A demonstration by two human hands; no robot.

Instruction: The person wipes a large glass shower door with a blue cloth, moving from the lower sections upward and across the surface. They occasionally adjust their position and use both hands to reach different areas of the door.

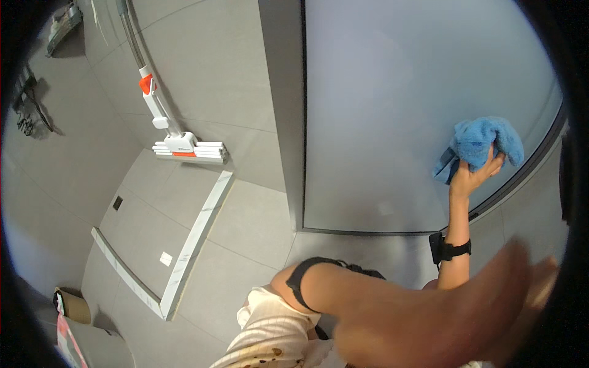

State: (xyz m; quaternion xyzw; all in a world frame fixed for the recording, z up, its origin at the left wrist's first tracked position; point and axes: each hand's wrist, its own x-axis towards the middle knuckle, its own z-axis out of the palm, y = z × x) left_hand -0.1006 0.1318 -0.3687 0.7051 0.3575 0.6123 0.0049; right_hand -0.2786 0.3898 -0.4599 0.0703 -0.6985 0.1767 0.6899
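Note:
At the right, my right hand point(473, 178) grips a bunched blue cloth point(481, 142) and presses it against a frosted glass panel point(380, 116) with a dark frame. The cloth hides some of the fingers. A black band with a small box point(451, 248) sits on that wrist. My left arm crosses the lower right very near the camera, with a black strap point(299, 283) around it below a pale sleeve point(273, 328). My left hand point(494, 294) is large and smeared by motion, so its fingers cannot be made out. It appears apart from the cloth.
A white and orange sponge mop point(181, 144) leans on the grey tiled wall. Below it, a raised marble-look curb point(199, 242) borders a floor area with a drain point(118, 202). A grey bin point(101, 346) and a brown container point(75, 305) stand at lower left.

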